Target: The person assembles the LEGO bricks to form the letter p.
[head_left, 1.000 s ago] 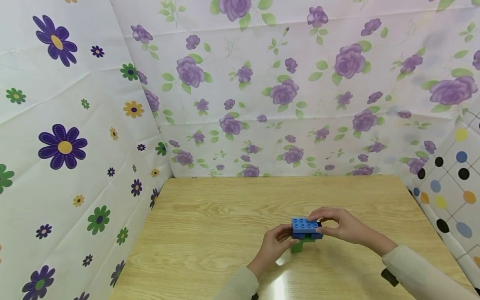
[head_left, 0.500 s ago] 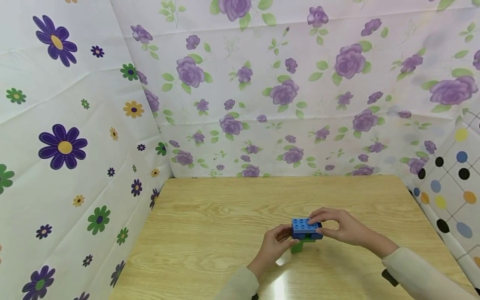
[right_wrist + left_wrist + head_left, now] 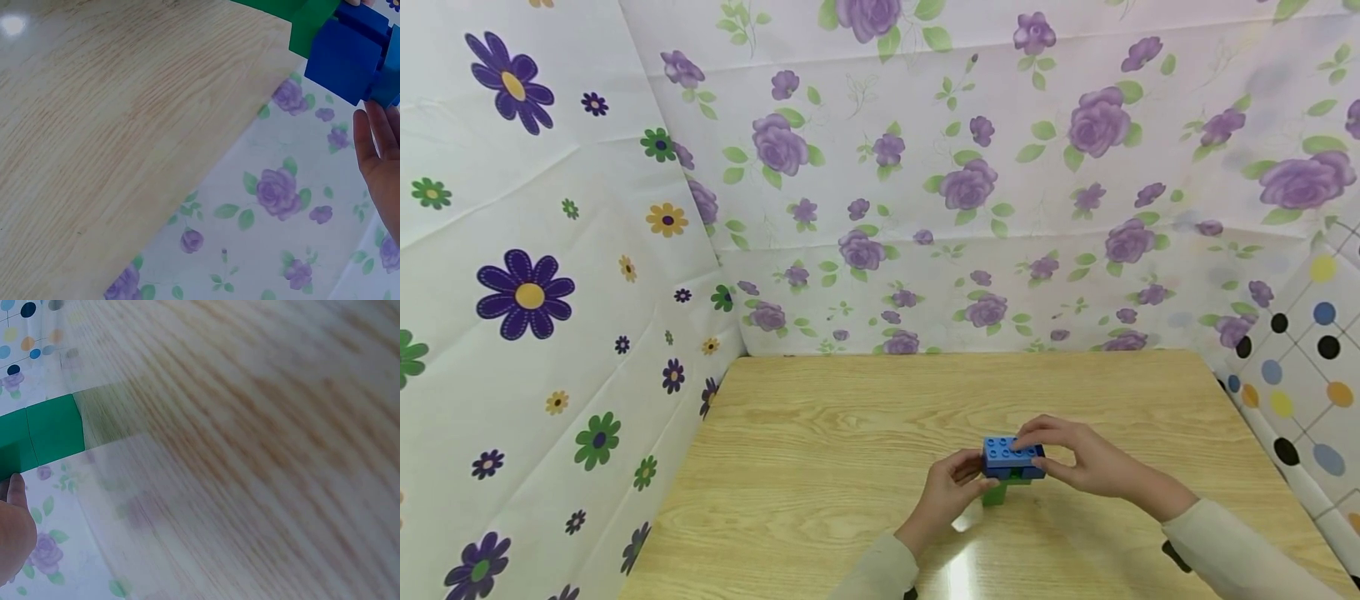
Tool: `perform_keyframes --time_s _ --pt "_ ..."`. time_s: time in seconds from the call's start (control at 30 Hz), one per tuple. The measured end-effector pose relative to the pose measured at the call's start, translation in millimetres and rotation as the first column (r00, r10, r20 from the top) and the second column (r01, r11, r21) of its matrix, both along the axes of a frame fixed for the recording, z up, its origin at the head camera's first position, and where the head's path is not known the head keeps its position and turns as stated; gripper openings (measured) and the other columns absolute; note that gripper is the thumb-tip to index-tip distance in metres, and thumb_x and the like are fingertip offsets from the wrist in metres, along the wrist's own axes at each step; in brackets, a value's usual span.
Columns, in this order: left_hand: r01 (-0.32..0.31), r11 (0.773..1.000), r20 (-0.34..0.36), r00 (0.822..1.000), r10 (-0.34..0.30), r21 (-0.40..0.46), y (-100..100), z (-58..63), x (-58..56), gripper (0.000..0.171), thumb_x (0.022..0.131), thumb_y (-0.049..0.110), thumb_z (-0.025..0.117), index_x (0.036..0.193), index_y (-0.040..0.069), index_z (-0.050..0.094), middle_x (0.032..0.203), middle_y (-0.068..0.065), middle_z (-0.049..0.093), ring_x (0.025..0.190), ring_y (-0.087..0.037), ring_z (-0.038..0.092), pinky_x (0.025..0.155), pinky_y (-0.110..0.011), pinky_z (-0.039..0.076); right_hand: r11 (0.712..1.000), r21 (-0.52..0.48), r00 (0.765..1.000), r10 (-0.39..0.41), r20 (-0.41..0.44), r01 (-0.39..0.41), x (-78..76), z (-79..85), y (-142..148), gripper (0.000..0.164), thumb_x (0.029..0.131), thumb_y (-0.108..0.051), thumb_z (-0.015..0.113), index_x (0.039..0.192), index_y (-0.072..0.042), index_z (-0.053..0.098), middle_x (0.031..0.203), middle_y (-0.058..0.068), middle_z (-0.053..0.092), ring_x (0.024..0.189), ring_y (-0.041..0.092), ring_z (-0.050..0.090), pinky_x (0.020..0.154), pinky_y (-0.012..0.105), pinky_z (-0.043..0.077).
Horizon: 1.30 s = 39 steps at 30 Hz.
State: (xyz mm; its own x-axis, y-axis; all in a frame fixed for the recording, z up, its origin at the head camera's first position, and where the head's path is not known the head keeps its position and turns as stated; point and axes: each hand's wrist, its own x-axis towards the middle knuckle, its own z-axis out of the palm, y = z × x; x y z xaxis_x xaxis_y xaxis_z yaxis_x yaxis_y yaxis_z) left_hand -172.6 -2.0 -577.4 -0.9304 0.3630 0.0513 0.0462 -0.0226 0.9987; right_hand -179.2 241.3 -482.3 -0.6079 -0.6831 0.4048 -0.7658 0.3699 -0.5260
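A light blue studded toy brick [image 3: 997,455] lies on top of darker blue bricks [image 3: 345,57], which sit on a green brick stem [image 3: 993,496] standing on the table. In the right wrist view a narrow gap shows between the light blue and dark blue layers. My left hand [image 3: 950,493] grips the stack from its left side, thumb in front and fingers behind. From the right, my right hand [image 3: 1086,460] holds the light blue brick, fingertips on its studs and thumb at its front corner. Two green bricks [image 3: 55,430] show above a left fingertip in the left wrist view.
The wood-grain table [image 3: 820,467] stretches away to the left and behind the stack. Flowered sheets [image 3: 880,208] rise at the back and left. A dotted sheet [image 3: 1300,400] borders the right side.
The right fingertips have shifted slightly left and nearer across the top of the light blue brick. The left hand and the stack stay in place.
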Motion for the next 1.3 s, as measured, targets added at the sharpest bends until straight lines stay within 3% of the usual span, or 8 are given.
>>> perform_keyframes --time_s 0.27,0.67,1.03,1.3 --pt "0.014 1.000 0.013 1.000 -0.014 0.005 -1 0.9 0.1 0.037 0.087 0.013 0.072 0.123 0.009 0.063 0.122 -0.007 0.064 0.116 -0.017 0.059 0.096 -0.025 0.049 0.999 0.049 1.000 -0.024 -0.006 0.024 2.1 -2.6 1 0.037 0.092 -0.006 0.066 0.127 -0.017 0.062 0.121 0.003 0.056 0.104 0.017 0.058 0.077 0.030 0.057" --pt "0.027 1.000 -0.016 1.000 -0.027 0.002 -1 -0.6 0.0 0.036 0.088 0.011 0.071 0.123 0.009 0.063 0.123 -0.007 0.063 0.116 -0.016 0.059 0.098 -0.027 0.048 0.995 -0.067 0.995 -0.080 -0.063 0.075 4.9 -15.6 -7 0.039 0.082 -0.004 0.075 0.117 -0.020 0.067 0.118 0.002 0.061 0.102 0.018 0.061 0.075 0.030 0.058" --pt "0.024 1.000 -0.031 0.999 -0.024 -0.003 -2 0.6 -0.2 0.036 0.087 0.011 0.072 0.122 0.008 0.063 0.123 -0.007 0.064 0.115 -0.017 0.059 0.101 -0.037 0.047 0.991 -0.075 0.991 -0.114 -0.066 0.109 5.4 -18.4 -11 0.039 0.080 -0.001 0.077 0.114 -0.018 0.070 0.115 0.002 0.062 0.099 0.018 0.063 0.074 0.029 0.058" --pt "0.024 1.000 0.009 1.000 -0.024 -0.008 -2 3.0 1.1 0.037 0.088 0.015 0.072 0.124 0.010 0.063 0.123 -0.005 0.063 0.117 -0.018 0.058 0.098 -0.027 0.048 0.988 -0.060 0.989 -0.144 -0.028 0.142 10.0 -16.5 -13 0.040 0.079 0.000 0.077 0.113 -0.020 0.070 0.115 0.000 0.062 0.101 0.019 0.063 0.077 0.029 0.058"
